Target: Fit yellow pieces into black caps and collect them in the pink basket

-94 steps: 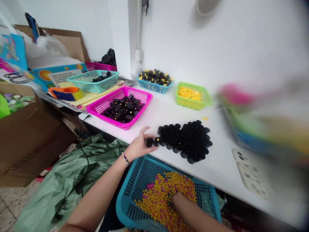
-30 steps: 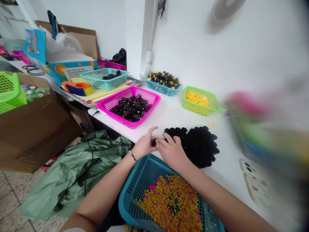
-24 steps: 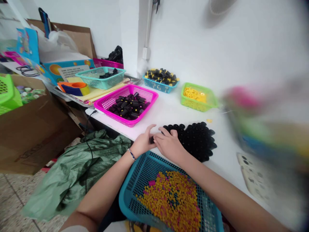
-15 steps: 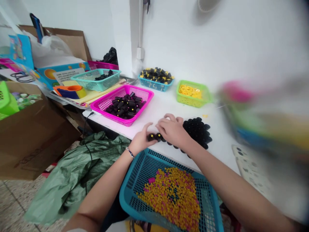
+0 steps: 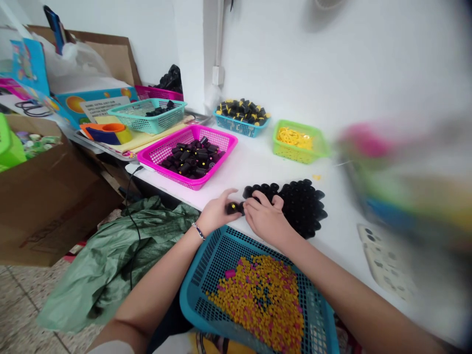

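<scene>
My left hand [image 5: 216, 212] is curled around the near-left end of a row of black plastic cylinders. Between its thumb and fingers stands a black cylinder [image 5: 232, 207] with a yellow dot in its top. Just to the right, my right hand [image 5: 266, 216] has its fingertips pinched together over the neighbouring cylinder; what they hold is hidden. Behind and beside it, a tight group of upright black cylinders [image 5: 300, 206] stands on the white table [image 5: 339, 236]. Below my hands, a teal basket [image 5: 193, 295] holds many small yellow and pink pieces [image 5: 265, 305].
A pink basket [image 5: 145, 156] of black cylinders stands at the left. Farther back are a blue basket [image 5: 236, 127] of black-and-yellow pieces and a green basket [image 5: 295, 156] of yellow rings. A phone [image 5: 383, 260] lies at right. A blurred stack fills the far right.
My right hand has shifted down and slightly right, and black cylinders behind it now show. The second yellow dot is now covered by its fingers. My left hand stays nearly in place.
</scene>
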A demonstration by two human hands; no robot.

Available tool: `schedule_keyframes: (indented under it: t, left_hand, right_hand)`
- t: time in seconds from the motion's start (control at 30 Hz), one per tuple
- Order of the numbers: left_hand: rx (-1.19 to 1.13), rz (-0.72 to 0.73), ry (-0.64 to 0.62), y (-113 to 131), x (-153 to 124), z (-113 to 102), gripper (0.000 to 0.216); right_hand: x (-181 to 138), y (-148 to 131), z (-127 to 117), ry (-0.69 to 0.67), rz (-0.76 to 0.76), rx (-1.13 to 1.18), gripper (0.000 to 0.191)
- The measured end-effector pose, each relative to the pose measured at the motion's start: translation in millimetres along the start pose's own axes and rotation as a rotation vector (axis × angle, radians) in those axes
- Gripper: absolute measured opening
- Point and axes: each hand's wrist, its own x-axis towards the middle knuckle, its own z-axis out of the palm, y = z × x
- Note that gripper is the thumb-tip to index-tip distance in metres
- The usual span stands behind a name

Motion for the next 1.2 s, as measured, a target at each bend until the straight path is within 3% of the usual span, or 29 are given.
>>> schedule_keyframes:
  t: [0.2, 0.33, 0.43, 0.53, 0.63, 0.7, 0.77, 0.83, 0.9, 0.97, 1.07, 1.2]
  left_hand:
    - [0.167, -0.004, 0.034, 4, 2, 11, 0.049]
    - [0.157, 0.006, 0.044, 9, 0, 10, 0.034]
    - [0.137, 0.064, 0.089, 19, 7, -19, 0.038]
    - [0.248, 0.110, 0.210, 30, 33, -73, 0.041]
    - [0.398, 0.083, 0.239, 36, 67, -120, 0.064]
    - [0.509, 0.101, 0.289, 38, 82, -130, 0.078]
    - [0.531, 0.207, 0.248, 40, 85, -118, 0.071]
    - [0.429, 0.362, 0.041, 37, 80, -89, 0.062]
    - [0.266, 0.441, -0.236, 28, 74, -53, 0.085]
    - [0.110, 0.408, -0.358, 13, 69, -19, 0.112]
    - [-0.073, 0.251, -0.283, -6, 69, 16, 0.127]
    - [-0.080, 0.183, -0.180, -11, 69, 31, 0.117]
  right_hand:
    - [15, 3, -2, -0.066, -0.027, 0.050, 0.028]
    - [6, 0, -14, -0.013, 0.023, 0.067, 0.026]
    - [-13, -3, -34, 0.129, 0.197, 0.122, 0.030]
    - [-37, -7, -51, 0.220, 0.363, 0.245, 0.025]
    - [-63, -14, -53, 0.152, 0.373, 0.414, 0.022]
    - [-83, -23, -43, 0.016, 0.363, 0.550, 0.024]
    - [-107, -32, -26, -0.210, 0.365, 0.665, 0.026]
    - [-131, -41, -8, -0.486, 0.351, 0.703, 0.025]
    - [-152, -48, 8, -0.679, 0.331, 0.680, 0.020]
    - [-168, -52, 19, -0.758, 0.328, 0.661, 0.021]
    - [-180, -52, 25, -0.769, 0.362, 0.661, 0.025]
    - [-185, -50, 30, -0.764, 0.411, 0.644, 0.025]
